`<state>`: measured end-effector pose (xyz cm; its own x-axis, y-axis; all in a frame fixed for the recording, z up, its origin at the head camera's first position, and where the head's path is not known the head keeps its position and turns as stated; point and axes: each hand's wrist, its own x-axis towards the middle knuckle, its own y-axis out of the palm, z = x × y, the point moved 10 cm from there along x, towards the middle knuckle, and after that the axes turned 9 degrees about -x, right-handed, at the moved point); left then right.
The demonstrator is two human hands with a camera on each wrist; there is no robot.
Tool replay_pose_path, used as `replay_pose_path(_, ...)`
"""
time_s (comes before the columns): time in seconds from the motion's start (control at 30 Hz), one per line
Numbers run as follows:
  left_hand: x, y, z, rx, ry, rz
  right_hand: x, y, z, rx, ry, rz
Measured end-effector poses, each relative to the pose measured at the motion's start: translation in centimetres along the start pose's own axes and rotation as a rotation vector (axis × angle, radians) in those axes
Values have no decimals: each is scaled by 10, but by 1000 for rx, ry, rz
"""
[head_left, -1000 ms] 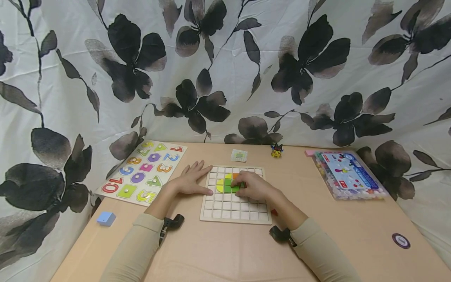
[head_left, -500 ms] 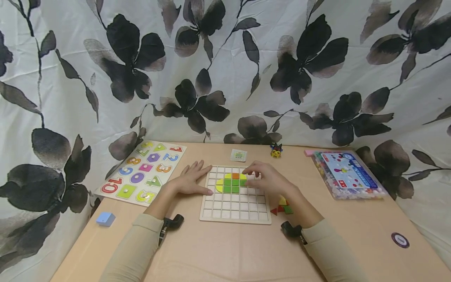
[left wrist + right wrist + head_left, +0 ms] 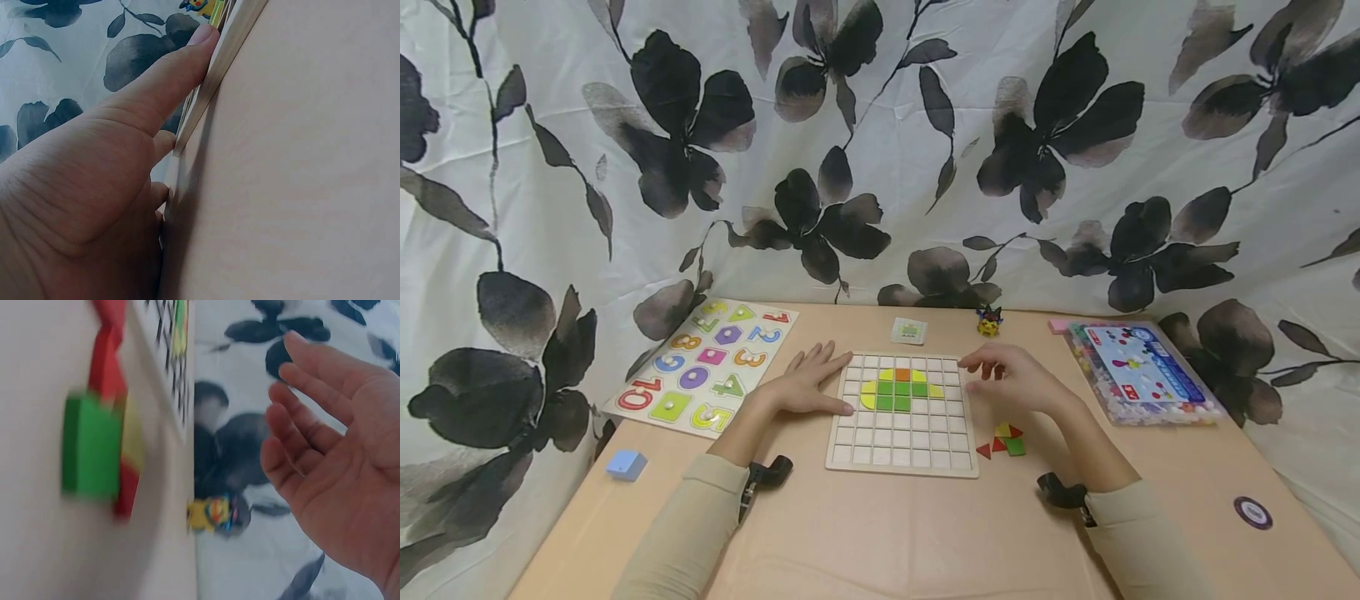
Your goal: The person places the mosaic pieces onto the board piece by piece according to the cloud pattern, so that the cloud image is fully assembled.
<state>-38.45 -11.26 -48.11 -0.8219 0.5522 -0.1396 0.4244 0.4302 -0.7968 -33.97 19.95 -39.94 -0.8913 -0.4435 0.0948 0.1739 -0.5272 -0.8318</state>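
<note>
A white gridded board point(image 3: 895, 442) lies on the table. On its squares sit several green squares point(image 3: 893, 395), an orange square point(image 3: 902, 375) and rounded yellow pieces point(image 3: 936, 391). My left hand point(image 3: 801, 390) rests flat with fingers spread at the board's left side, its thumb point(image 3: 181, 62) touching the board's edge in the left wrist view. By the board's right edge hovers my right hand point(image 3: 1022, 379), fingers loosely bent and holding nothing, as the right wrist view shows. Below it lie loose pieces: a green block point(image 3: 94, 447), red triangles point(image 3: 984, 451) and a yellow piece point(image 3: 1002, 430).
A number and shape board point(image 3: 700, 400) lies at the left, near a blue block point(image 3: 626, 466). Behind the grid stand a small card point(image 3: 909, 332) and a yellow figurine point(image 3: 988, 321). A clear case of beads point(image 3: 1142, 375) and a round disc point(image 3: 1253, 512) lie right.
My right hand has let go of a yellow piece on the board and drawn back right, uncovering the pieces there and the loose ones beside it. The left hand stays put.
</note>
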Motion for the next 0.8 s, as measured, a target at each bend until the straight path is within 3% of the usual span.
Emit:
replay_pose_path(0.27, -1, -1, -3, -16, 4, -2, -18, -3, -36, 56, 49, 110)
replay_pose_path(0.8, 0, -1, -5, -21, 10, 4, -45, 23, -33, 114, 5, 515)
